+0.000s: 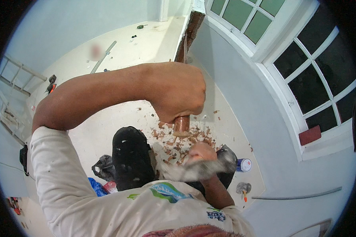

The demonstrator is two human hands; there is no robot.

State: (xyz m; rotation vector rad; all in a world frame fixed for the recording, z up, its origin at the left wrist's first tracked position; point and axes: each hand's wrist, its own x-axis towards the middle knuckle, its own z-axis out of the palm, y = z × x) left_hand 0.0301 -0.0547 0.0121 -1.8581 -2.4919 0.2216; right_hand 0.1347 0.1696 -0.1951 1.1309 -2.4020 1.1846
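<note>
A reddish-brown wooden handle (182,125) is gripped in the left hand (177,91), whose fingers are wrapped tightly around it so that only its lower end shows beneath the fist; what kind of tool it belongs to cannot be told. The left arm is raised and bent across the upper middle of the view. Lower down, the right hand (201,152) is seen blurred, and a pale blurred object (190,170) lies just at it; whether that hand is closed on it cannot be told. Reddish wood chips (174,144) are scattered over the pale floor (106,126) directly below both hands. A dark trouser knee (131,156) is seen to the left of the chips. A rough wooden post (190,31) stands against the pale wall (241,91), above the fist. A blue-and-white can (244,164) rests on the floor by the wall, to the right of the hands, and a hammer (244,189) lies near it. White-framed windows (304,67) are set in the wall at the right.
</note>
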